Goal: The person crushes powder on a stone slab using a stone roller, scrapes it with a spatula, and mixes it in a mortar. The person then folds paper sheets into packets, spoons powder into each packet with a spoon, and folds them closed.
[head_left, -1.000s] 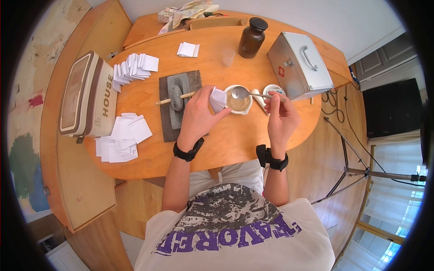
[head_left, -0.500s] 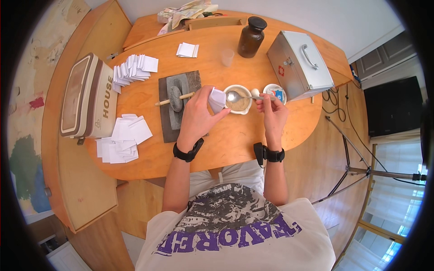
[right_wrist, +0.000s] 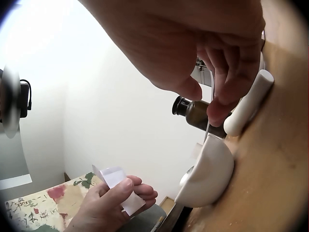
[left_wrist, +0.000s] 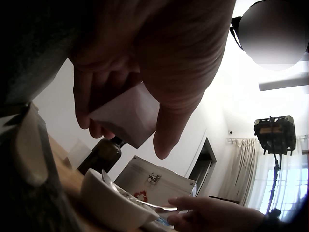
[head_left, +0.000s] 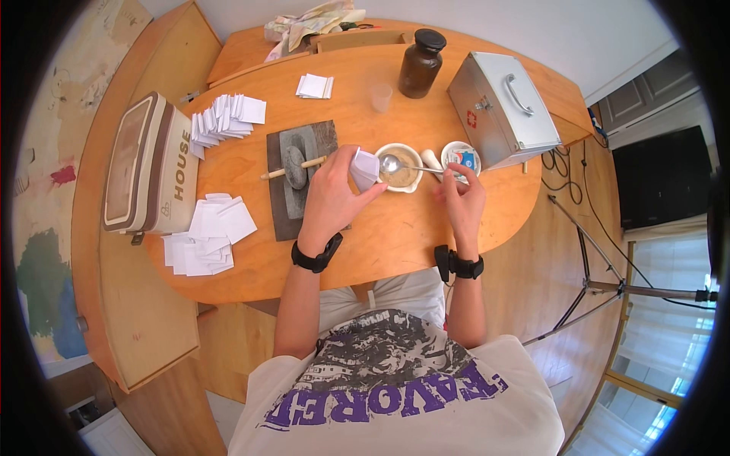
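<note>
Well, tan powder [head_left: 404, 177] in bowl [right_wrist: 212, 175], right hand [head_left: 462, 201] clamped on spoon [head_left: 391, 164], left hand [head_left: 332, 197] on packet [head_left: 364, 169].

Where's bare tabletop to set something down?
A broad patch: the near side of the table, bordered by the white bowl, the left hand, the right hand and the front edge. Another lies between the small paper stack, clear cup and dark board. It's crowded right of the bowl: the pestle, small dish and metal case sit close together.
</note>
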